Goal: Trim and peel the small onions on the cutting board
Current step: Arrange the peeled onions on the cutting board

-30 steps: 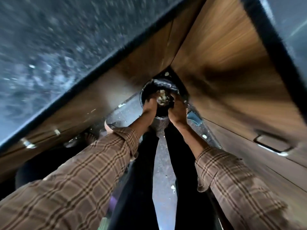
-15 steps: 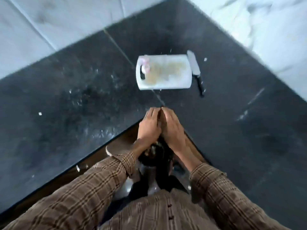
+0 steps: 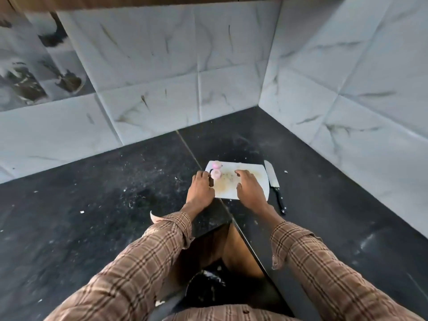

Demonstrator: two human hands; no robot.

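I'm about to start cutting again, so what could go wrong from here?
The knife lies off the board, blade beside the right hand; a blind reach might meet the edge. The onions sit at the board's far left corner by the left hand, so a nudge may roll them off. The board looks smeared with residue, so an onion could slip while being trimmed.

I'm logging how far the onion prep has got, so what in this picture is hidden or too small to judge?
- Two small pink onions, head view: too small to tell whether they are trimmed or peeled.
- White plastic cutting board: its near part is covered by the right hand; the left hand hides its left edge.
- Left hand's fingertips: whether they touch an onion cannot be told.
- Black-handled kitchen knife: edge detail too small.
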